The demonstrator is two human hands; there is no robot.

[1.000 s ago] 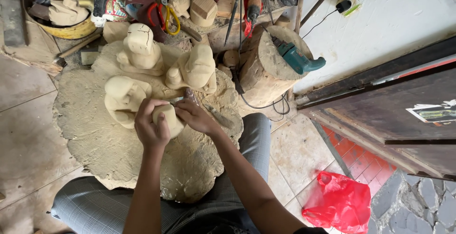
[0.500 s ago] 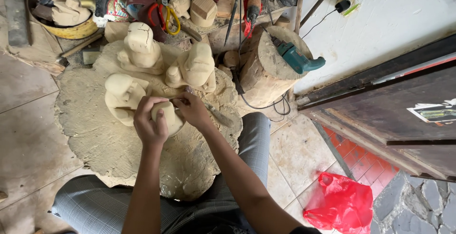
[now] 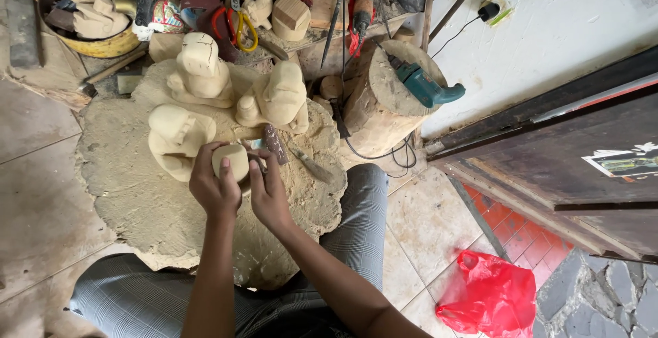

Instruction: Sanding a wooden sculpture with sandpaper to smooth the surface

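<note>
My left hand (image 3: 214, 188) is curled closed around a small rounded block of pale unfinished wood (image 3: 231, 161), fingers wrapped over its near side so only its top shows. It sits low over the big flat slab of rough, dust-coated wood (image 3: 130, 194) that serves as my surface, just at five o'clock from a pale carved wooden figure with a blocky head (image 3: 177, 138). My right hand (image 3: 269, 194) is also closed, pressed against the block's right side; whether it grips a tool there I cannot tell, since my fingers hide the contact. At twelve o'clock from it lies a short dark tool handle (image 3: 275, 143). Further right, at two o'clock, a teal power drill (image 3: 426, 88) rests on a round log stump (image 3: 377, 108). At four o'clock a red plastic bag (image 3: 490, 302) lies on the tiled floor, partly cut off by the bottom edge.
</note>
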